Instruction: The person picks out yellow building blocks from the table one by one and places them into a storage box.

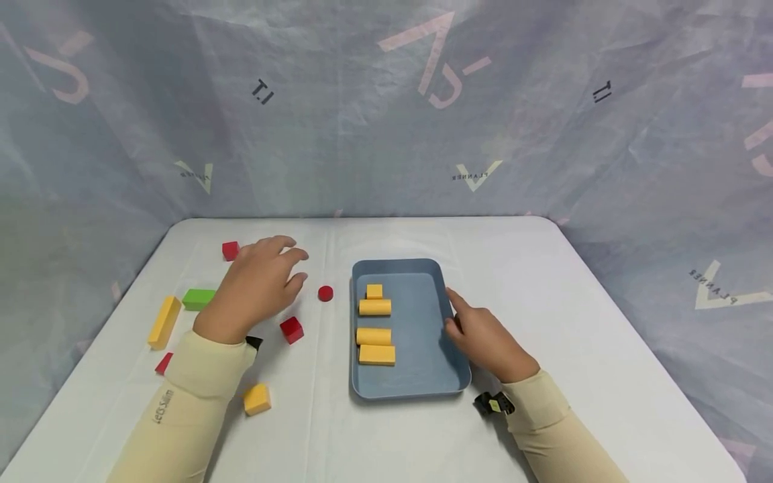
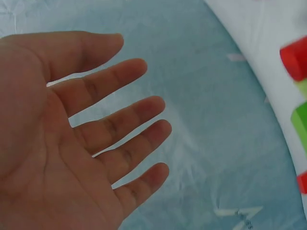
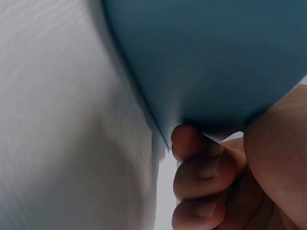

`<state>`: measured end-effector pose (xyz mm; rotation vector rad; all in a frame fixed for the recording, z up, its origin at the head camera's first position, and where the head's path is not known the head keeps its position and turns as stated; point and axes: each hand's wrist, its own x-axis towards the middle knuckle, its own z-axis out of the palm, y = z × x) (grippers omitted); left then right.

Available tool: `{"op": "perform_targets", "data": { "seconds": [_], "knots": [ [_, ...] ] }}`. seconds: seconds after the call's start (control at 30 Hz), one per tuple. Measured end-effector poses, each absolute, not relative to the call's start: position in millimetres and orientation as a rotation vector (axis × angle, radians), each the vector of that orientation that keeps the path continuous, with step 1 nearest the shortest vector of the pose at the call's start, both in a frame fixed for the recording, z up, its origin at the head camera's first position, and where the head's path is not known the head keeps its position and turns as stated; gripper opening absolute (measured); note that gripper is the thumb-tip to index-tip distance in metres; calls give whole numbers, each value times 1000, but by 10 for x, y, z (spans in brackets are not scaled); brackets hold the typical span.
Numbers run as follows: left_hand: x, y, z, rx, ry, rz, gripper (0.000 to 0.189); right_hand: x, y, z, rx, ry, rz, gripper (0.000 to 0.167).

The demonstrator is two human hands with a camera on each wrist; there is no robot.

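Observation:
My left hand hovers over the left part of the table, holding nothing. Its fingers are spread and relaxed in the left wrist view. Nearest to it are a red cube, a flat red disc and a green block. My right hand grips the right rim of a blue-grey tray, and in the right wrist view its curled fingers are against the tray wall. Inside the tray, along its left side, lie a small yellow block, two yellow cylinders and a yellow rectangular block.
Left of the tray stand a long yellow block, a yellow block near the front and a red block at the back. A red piece is partly hidden by the left sleeve. A grey printed curtain hangs behind the white table.

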<state>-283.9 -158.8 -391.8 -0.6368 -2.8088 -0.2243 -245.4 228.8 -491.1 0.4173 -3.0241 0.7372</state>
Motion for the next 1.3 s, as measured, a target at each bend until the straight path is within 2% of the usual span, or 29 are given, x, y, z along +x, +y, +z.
{"op": "perform_targets", "data": {
  "seconds": [0.6,1.1,1.3],
  "knots": [
    [-2770,-1971,-3701,-458,-2868,-225,38,-2448,2282,-4941,400,-3029,778,62],
    [-2810,-2288,-3732,-263,-2998,-316,37,-2446,2294,-4914,416,-3029,764,62],
    [-2885,-2495,-3800,-158,-3012,-269,43,-2454,2282,-4918,424,-3021,774,62]
  ]
}}
